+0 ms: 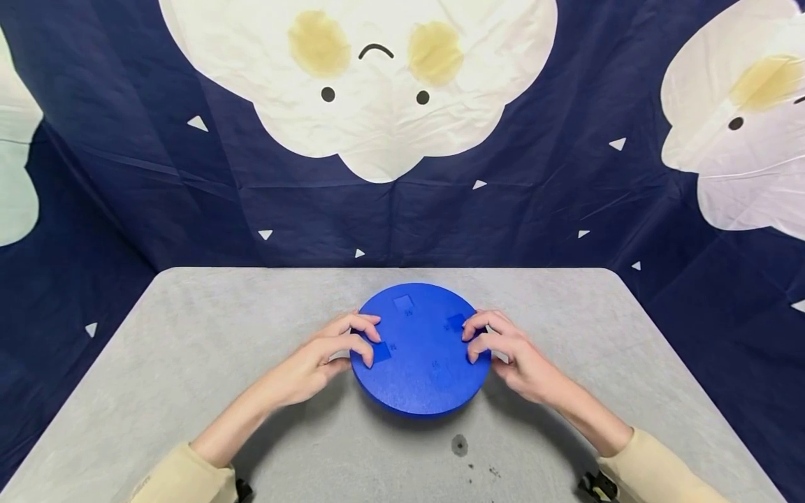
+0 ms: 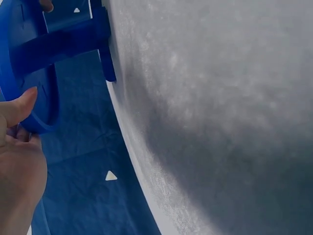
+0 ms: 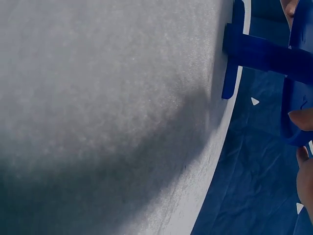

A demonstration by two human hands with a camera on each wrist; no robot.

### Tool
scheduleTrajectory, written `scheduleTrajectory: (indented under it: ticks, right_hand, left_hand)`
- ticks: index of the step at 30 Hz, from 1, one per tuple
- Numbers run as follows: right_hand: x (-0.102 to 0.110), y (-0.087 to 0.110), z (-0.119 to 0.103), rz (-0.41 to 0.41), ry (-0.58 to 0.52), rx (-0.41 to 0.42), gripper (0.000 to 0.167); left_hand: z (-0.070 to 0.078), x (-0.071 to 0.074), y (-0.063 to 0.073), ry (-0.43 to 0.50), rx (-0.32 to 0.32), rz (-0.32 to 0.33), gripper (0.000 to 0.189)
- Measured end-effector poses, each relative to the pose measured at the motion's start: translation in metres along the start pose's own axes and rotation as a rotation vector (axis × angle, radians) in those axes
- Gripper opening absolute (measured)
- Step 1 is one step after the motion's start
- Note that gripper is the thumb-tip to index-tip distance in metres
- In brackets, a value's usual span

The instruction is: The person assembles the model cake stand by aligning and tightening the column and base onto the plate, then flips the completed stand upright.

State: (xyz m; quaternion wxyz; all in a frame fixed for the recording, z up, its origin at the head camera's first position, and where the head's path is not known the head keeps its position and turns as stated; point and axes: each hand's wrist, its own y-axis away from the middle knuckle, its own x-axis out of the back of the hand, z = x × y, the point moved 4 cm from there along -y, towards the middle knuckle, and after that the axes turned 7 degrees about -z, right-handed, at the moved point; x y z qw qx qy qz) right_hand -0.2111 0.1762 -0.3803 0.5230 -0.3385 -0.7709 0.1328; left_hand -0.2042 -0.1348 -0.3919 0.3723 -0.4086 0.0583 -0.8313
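A blue round-topped pedestal stand (image 1: 418, 381) is on the table in front of me, its disc facing up with square patches and small marks on it. Beneath the disc, the left wrist view shows a blue post (image 2: 63, 46) leading to a flat foot (image 2: 106, 49) at the tabletop. My left hand (image 1: 330, 353) grips the disc's left edge, fingers bent over the top and thumb on the underside. On the opposite edge my right hand (image 1: 512, 353) holds it the same way; the right wrist view shows that thumb (image 3: 302, 119) under the rim.
The pale grey table (image 1: 157, 370) has rounded far corners. A dark ring-shaped stain (image 1: 460, 445) and small specks mark it nearer me. Behind and at both sides hangs a navy cloth (image 1: 189, 202) printed with white clouds and triangles.
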Motion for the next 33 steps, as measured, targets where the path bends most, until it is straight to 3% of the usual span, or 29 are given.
scheduleTrajectory:
  ticks: [6, 16, 19, 24, 27, 30, 33]
  right_hand:
    - [0.002, 0.002, 0.0, -0.024, 0.02, -0.021, 0.065]
    - [0.009, 0.001, -0.004, -0.107, 0.076, -0.031, 0.062]
    - [0.011, 0.002, -0.006, -0.148, 0.123, -0.051, 0.062]
    - [0.014, 0.009, -0.007, -0.225, 0.176, -0.146, 0.051]
    - [0.016, 0.014, -0.007, -0.263, 0.19, -0.204, 0.043]
    - [0.018, 0.018, -0.007, -0.288, 0.229, -0.21, 0.052]
    - [0.018, 0.019, -0.005, -0.309, 0.295, -0.2, 0.064]
  left_hand:
    - [0.0, 0.0, 0.001, -0.037, 0.006, 0.016, 0.056]
    - [0.005, 0.006, 0.008, -0.13, 0.113, -0.04, 0.063]
    - [0.008, 0.009, 0.012, -0.198, 0.114, -0.084, 0.065]
    - [0.017, 0.01, 0.016, -0.352, 0.014, -0.147, 0.05]
    - [0.021, 0.008, 0.019, -0.453, -0.012, -0.196, 0.053]
    - [0.022, 0.006, 0.022, -0.547, -0.008, -0.233, 0.064]
    - [0.021, 0.007, 0.024, -0.648, 0.022, -0.228, 0.073]
